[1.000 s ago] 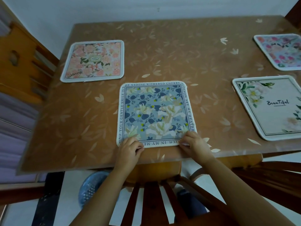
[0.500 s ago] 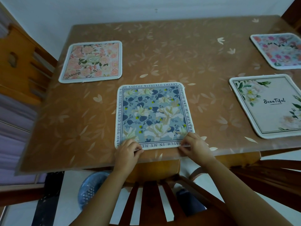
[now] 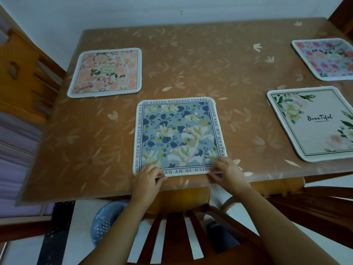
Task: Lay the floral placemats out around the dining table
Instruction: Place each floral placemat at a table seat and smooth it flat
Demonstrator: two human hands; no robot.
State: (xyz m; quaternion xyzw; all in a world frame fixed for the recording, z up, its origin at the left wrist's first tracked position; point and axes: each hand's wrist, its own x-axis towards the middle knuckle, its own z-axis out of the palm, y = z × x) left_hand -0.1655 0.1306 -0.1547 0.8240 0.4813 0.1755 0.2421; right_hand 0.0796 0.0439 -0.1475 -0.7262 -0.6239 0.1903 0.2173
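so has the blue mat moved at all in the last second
Yes, slightly. The blue mat has slid toward the near edge of the table; the strip of bare tabletop between its bottom border and that edge is narrower now.

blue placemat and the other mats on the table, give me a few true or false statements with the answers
1. The left hand and the right hand both pinch the near edge of the blue placemat. True.
2. Four placemats lie on the table. True.
3. The Beautiful placemat lies to the left of the blue placemat. False: it lies to its right.
4. The peach placemat overlaps the blue placemat. False: they lie apart, with bare table between them.
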